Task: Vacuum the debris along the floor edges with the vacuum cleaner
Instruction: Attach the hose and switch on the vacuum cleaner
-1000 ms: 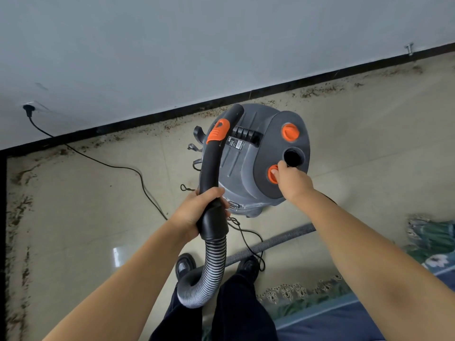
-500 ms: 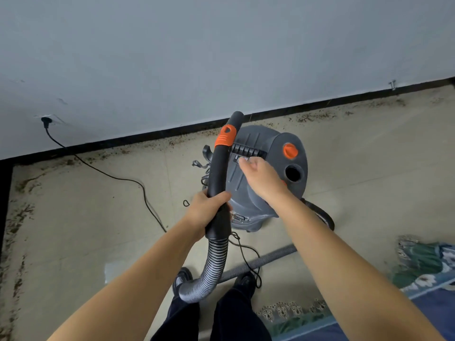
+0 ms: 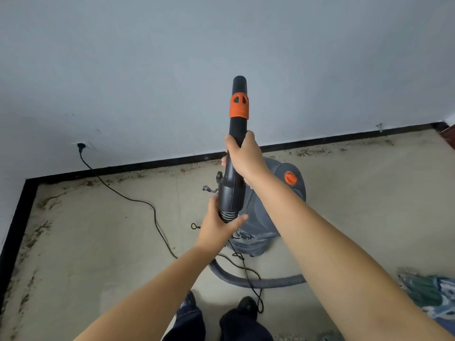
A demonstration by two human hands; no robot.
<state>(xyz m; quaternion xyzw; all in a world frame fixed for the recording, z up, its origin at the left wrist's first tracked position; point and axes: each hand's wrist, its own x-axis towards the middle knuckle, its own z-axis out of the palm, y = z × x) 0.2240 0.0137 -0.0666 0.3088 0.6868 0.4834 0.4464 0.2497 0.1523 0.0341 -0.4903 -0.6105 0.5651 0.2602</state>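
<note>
A black vacuum wand (image 3: 235, 168) with an orange collar (image 3: 239, 105) points up and away in front of me. My right hand (image 3: 243, 156) grips its upper shaft. My left hand (image 3: 218, 225) holds its lower end where the ribbed hose starts. Behind my arms, the grey vacuum cleaner body (image 3: 268, 217) with an orange knob (image 3: 291, 178) stands on the floor. Its grey hose (image 3: 258, 281) curves across the tiles near my feet. Brown debris (image 3: 310, 151) lies along the black baseboard (image 3: 147, 166) and down the left floor edge (image 3: 29, 242).
A black power cord (image 3: 138, 200) runs from a wall socket (image 3: 80, 145) across the floor to the cleaner. A patterned green and blue rug (image 3: 428, 294) lies at the right. My shoes (image 3: 246, 306) stand just behind the hose. Beige tiles stretch left of the cleaner.
My right hand left the cleaner's top and took hold of the wand's upper shaft. The wand rose and straightened, and my left hand now sits at its lower end.
</note>
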